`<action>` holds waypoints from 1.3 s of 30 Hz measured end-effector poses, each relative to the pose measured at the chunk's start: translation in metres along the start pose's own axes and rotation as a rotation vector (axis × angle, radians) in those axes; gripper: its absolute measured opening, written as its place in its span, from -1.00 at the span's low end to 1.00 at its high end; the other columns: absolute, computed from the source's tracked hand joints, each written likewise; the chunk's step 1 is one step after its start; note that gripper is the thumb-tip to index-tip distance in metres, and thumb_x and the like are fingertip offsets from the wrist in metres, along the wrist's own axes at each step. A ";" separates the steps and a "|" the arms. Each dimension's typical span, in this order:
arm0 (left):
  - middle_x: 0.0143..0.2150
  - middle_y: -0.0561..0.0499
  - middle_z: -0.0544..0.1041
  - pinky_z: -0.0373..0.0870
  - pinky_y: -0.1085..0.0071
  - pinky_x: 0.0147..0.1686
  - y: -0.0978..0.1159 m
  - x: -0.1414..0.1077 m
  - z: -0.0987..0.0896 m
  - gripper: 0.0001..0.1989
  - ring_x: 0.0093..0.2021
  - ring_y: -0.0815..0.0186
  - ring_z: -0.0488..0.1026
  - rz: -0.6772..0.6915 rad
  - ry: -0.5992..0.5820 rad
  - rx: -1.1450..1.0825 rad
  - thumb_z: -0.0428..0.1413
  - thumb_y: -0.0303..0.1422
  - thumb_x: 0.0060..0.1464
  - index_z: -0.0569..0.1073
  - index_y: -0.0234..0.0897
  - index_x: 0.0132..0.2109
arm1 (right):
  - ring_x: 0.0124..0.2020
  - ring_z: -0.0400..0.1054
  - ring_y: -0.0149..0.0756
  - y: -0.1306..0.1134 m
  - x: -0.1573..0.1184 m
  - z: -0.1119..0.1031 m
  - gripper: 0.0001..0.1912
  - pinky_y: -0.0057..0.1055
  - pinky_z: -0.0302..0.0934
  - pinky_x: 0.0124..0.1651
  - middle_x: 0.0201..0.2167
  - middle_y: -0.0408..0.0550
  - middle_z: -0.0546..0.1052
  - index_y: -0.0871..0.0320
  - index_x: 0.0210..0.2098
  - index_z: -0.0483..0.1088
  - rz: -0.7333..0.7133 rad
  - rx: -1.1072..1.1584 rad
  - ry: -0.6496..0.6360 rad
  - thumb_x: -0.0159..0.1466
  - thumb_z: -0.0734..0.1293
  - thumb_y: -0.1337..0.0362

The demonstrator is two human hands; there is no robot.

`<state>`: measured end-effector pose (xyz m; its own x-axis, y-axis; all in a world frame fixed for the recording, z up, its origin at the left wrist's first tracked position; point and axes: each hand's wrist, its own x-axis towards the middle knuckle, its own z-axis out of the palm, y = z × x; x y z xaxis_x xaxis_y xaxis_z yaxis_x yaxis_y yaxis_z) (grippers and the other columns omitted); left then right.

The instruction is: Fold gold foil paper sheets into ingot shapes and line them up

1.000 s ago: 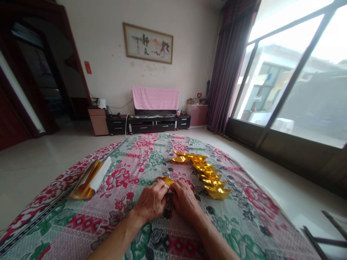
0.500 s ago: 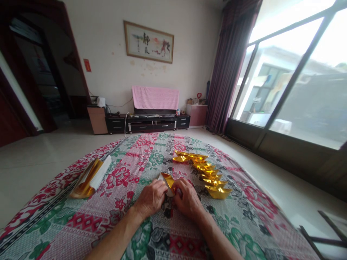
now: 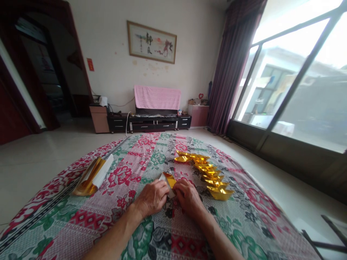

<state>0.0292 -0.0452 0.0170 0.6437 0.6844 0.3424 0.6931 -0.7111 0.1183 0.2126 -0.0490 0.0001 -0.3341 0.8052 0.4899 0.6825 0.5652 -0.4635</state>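
A sheet of gold foil paper (image 3: 169, 179), partly folded and showing its white back, lies between my two hands above the patterned tablecloth. My left hand (image 3: 154, 195) is closed on its left side, the fingertips curled at the white part. On the other side my right hand (image 3: 187, 195) pinches the paper's right edge between thumb and fingers. Several folded gold paper ingots (image 3: 220, 191) stand in a slanting row to the right of my hands. Over to the left rests a stack of gold and white paper sheets (image 3: 93, 176), loosely curled.
The round table wears a floral tablecloth (image 3: 119, 176). Beyond it a low black cabinet (image 3: 154, 124) carries a screen under a pink cloth (image 3: 157, 96). A dark metal frame (image 3: 325, 245) stands at the lower right, and large windows (image 3: 306, 79) line the right side.
My right hand's fingers have shifted slightly along the paper's right edge, and more of the gold side shows. The whole view has moved a little, with things appearing slightly further right.
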 end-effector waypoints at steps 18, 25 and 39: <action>-0.29 0.02 0.43 0.26 0.38 -0.14 -0.003 0.000 0.000 -0.85 -0.20 0.29 0.30 0.024 0.024 -0.114 0.01 -0.51 -0.01 0.46 -0.23 -0.33 | -0.26 0.25 -0.35 0.001 0.002 0.004 -0.85 -0.44 0.07 -0.18 -0.33 -0.10 0.40 0.11 -0.41 0.42 0.048 -0.050 0.011 0.19 0.22 0.39; -0.33 0.01 0.46 0.26 0.40 -0.17 -0.002 0.004 0.010 -0.85 -0.24 0.31 0.32 -0.116 0.109 -0.218 0.00 -0.41 0.06 0.46 -0.25 -0.37 | -0.25 0.26 -0.34 0.003 0.001 0.005 -0.86 -0.44 0.09 -0.18 -0.34 -0.10 0.40 0.11 -0.41 0.44 0.058 -0.018 0.017 0.16 0.24 0.39; -0.40 0.01 0.38 0.25 0.46 -0.27 -0.002 0.013 0.025 -0.84 -0.31 0.35 0.34 -0.313 0.171 -0.178 -0.01 -0.38 0.04 0.39 -0.26 -0.47 | -0.26 0.28 -0.34 0.000 0.005 -0.003 -0.82 -0.44 0.13 -0.19 -0.36 -0.06 0.42 0.14 -0.41 0.47 0.052 0.038 -0.017 0.12 0.25 0.46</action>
<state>0.0440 -0.0309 -0.0019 0.3366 0.8466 0.4123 0.7706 -0.4993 0.3960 0.2123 -0.0454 0.0050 -0.3101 0.8364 0.4521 0.6739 0.5288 -0.5160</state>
